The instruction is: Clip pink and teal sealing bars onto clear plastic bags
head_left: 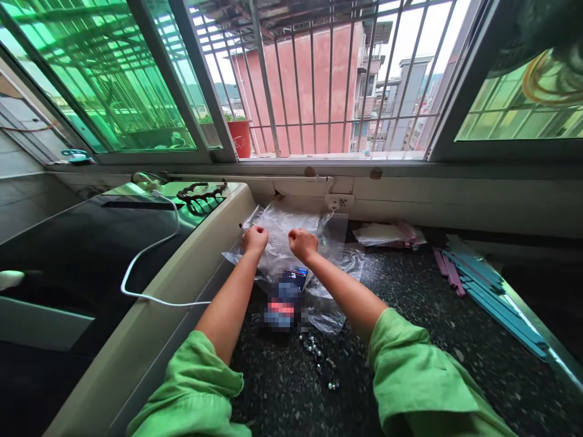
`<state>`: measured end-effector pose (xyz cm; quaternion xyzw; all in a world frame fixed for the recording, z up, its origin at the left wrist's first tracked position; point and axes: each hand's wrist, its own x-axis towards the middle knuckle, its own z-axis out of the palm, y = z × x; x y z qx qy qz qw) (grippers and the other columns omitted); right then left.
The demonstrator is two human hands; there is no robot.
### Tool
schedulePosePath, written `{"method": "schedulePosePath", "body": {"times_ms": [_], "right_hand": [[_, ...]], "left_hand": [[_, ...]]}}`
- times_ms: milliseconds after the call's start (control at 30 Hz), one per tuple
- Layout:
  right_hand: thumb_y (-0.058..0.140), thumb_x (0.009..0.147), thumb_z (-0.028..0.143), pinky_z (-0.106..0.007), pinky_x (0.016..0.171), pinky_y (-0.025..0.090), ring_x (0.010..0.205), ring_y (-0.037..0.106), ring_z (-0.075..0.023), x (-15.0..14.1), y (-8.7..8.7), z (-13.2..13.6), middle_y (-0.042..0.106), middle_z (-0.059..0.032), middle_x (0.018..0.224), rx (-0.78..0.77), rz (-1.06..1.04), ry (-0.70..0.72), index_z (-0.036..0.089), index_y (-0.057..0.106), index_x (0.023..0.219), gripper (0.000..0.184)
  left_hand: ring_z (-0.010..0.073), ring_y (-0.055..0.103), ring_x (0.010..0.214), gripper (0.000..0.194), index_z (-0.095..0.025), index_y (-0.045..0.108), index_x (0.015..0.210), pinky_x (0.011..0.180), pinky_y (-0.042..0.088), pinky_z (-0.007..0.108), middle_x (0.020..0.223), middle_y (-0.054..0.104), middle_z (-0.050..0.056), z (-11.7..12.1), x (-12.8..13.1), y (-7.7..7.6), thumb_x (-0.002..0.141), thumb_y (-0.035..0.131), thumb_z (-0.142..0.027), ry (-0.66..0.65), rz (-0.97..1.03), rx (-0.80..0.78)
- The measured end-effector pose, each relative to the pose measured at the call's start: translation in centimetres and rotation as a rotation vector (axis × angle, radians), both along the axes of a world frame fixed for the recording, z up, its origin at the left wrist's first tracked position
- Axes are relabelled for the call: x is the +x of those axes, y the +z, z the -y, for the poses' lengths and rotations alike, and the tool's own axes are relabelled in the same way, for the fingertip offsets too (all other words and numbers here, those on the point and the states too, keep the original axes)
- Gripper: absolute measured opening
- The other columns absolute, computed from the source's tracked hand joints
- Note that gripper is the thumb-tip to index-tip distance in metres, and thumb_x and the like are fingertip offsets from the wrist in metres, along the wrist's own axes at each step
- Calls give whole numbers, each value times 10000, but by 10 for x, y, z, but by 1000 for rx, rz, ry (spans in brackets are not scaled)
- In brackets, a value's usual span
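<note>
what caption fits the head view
Left hand and right hand over plastic, with phone and beads on dark counter.

So at your 12 o'clock there's crinkly clear plastic, kinda shiny, on glossy speckled stone-look counter; glassy, shiny beads at 6, matt green cloth sleeves at 5 and 7.
</note>
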<state>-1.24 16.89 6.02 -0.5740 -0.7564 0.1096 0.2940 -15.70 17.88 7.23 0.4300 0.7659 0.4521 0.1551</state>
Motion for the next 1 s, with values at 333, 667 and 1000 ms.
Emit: {"method": "schedulePosePath", "body": {"times_ms": [333,667,1000], "right_hand": [[490,800,228,-213,617,375,653,539,-110,108,7,49,616,-15,792,194,-96,11,194,646,781,160],[497,819,281,-226,508,393,533,464,-106,242,-30,151,523,-9,655,276,-245,85,196,615,717,178],[520,816,231,-233,531,441,605,534,-122,296,-47,197,564,-23,714,281,-216,45,205,629,778,119]], "left_hand": [[112,563,598,66,-159,500,727,603,492,260,670,556,4,55,67,1,727,505,-225,-317,466,72],[45,564,575,435,-210,474,1096,392,384,153,1275,426,106,127,155,-31,689,627,-239,-458,915,45],[42,439,399,342,-145,545,638,338,264,143,528,521,-43,145,190,-40,475,745,-370,-754,920,-115]]}}
